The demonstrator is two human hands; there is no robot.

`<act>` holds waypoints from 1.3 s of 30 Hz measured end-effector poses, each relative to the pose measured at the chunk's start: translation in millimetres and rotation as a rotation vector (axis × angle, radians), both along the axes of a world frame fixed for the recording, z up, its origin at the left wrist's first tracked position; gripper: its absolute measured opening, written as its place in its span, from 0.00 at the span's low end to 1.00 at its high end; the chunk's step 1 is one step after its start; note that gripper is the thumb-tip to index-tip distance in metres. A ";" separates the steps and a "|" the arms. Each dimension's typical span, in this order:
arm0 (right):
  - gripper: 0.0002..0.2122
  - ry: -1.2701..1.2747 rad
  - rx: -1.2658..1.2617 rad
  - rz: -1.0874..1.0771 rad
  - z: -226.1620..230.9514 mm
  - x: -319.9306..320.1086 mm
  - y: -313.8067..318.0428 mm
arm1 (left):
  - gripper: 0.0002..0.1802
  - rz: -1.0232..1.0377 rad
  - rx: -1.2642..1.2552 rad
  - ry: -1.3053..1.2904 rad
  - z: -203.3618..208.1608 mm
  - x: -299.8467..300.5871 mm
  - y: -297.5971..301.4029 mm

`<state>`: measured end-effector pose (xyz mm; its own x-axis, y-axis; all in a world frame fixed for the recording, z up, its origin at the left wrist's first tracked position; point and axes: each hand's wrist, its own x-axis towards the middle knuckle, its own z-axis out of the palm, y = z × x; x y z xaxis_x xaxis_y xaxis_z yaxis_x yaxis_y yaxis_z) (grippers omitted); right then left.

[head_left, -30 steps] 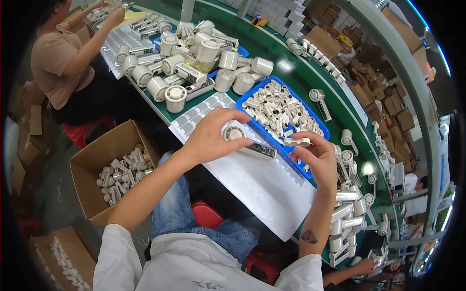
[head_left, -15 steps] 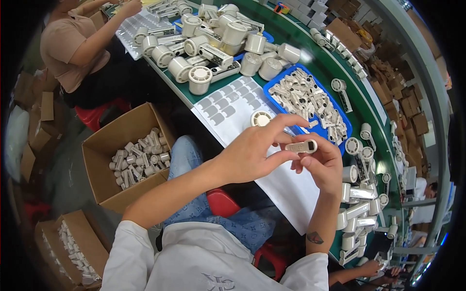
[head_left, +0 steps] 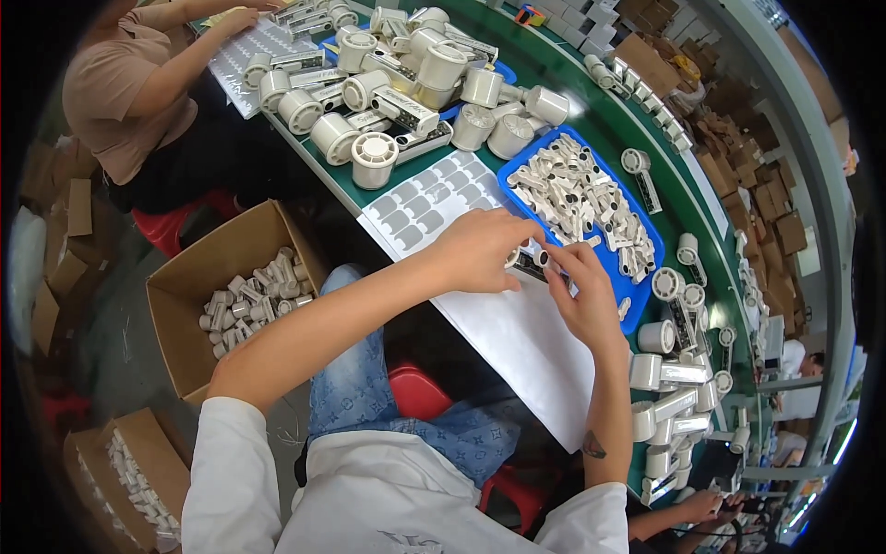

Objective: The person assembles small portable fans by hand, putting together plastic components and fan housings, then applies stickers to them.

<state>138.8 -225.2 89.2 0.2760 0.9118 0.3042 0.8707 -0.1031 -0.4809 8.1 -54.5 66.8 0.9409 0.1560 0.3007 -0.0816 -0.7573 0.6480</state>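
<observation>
At the upper left of the frame, a co-worker in a tan shirt (head_left: 125, 92) sits with both arms extended over the green surface (head_left: 681, 217). Below, at the lower left, a cardboard carton (head_left: 175, 452) holds rows of white parts; above and right of it stands a larger open cardboard box (head_left: 180, 323), loosely filled with white pieces (head_left: 254, 295). At upper centre, white round-headed appliances (head_left: 438, 69) lie heaped, one with its grille (head_left: 375, 148) facing up. Just below the heap lies a sheet of grey die-cut labels (head_left: 434, 203).

At centre, the left hand (head_left: 480, 249) bends over a white appliance with a dark strip along its handle (head_left: 529, 266); the fingers cover much of it, and whether this grip clasps or merely steadies it cannot be told. A small white part with a black oval end (head_left: 543, 258) sits at the handle, between the two hands. Below spreads a plain white sheet (head_left: 544, 355). The right hand (head_left: 586, 295) has a narrow grip, thumb and fingertips pinching the small part. Beside it, a blue tray (head_left: 637, 294) contains many similar small parts (head_left: 577, 189). At right, more appliances (head_left: 674, 402) are piled along the surface.
</observation>
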 end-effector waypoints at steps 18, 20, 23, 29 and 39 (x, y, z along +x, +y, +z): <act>0.09 -0.109 0.113 -0.099 -19.1 -14.4 4.3 | 0.18 -0.006 -0.013 -0.060 -20.0 8.2 8.1; 0.07 -0.162 0.116 -0.119 -17.3 -15.7 6.3 | 0.20 -0.082 0.024 -0.170 -22.7 14.7 10.4; 0.06 -0.259 0.095 -0.118 -11.9 -17.0 15.7 | 0.22 -0.123 0.129 -0.200 -23.6 12.6 21.1; 0.15 0.088 0.078 0.000 -24.8 0.2 -6.5 | 0.18 -0.003 0.266 -0.377 -29.7 -10.3 -11.1; 0.27 0.212 0.004 0.148 -44.2 2.1 -13.4 | 0.18 0.065 0.149 0.209 -2.9 -6.4 -21.5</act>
<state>140.9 -238.6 45.0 0.1976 0.9457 0.2580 0.7561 0.0205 -0.6542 1.6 -76.1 64.0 0.9744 0.1865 0.1253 0.0940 -0.8448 0.5267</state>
